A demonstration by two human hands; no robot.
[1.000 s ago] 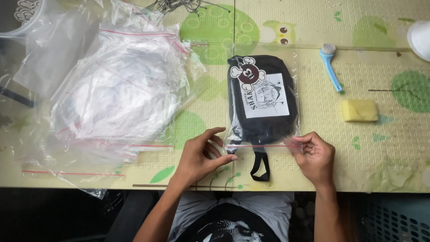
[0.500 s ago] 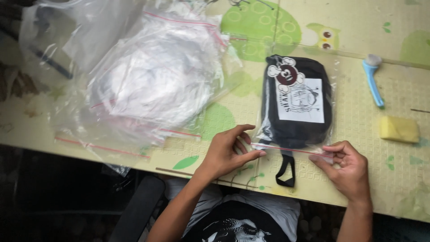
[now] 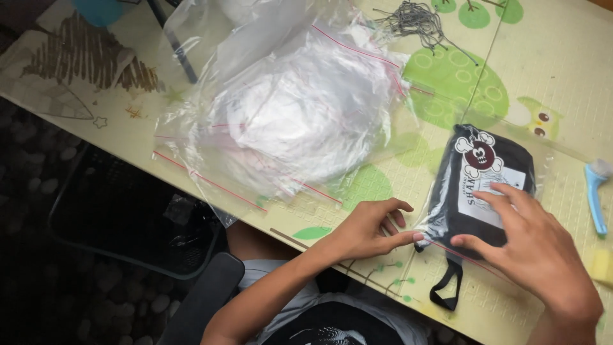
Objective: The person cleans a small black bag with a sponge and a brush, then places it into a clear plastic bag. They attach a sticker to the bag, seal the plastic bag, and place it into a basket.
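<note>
A black pouch with a skull patch and a white label lies inside a clear zip bag on the pale green mat. Its black strap loop sticks out toward me. My left hand pinches the bag's red-lined near corner at the pouch's lower left. My right hand rests flat on top of the bagged pouch, fingers spread, pressing down on it.
A heap of clear zip bags with red seal lines lies at the left of the mat. Thin dark strings sit at the far edge. A blue brush and a yellow sponge lie at the right. The table edge runs along my body.
The view has swung left and tilted. My right hand has left the bag's near right corner and now lies flat on the pouch. My left hand stays at the near left corner.
</note>
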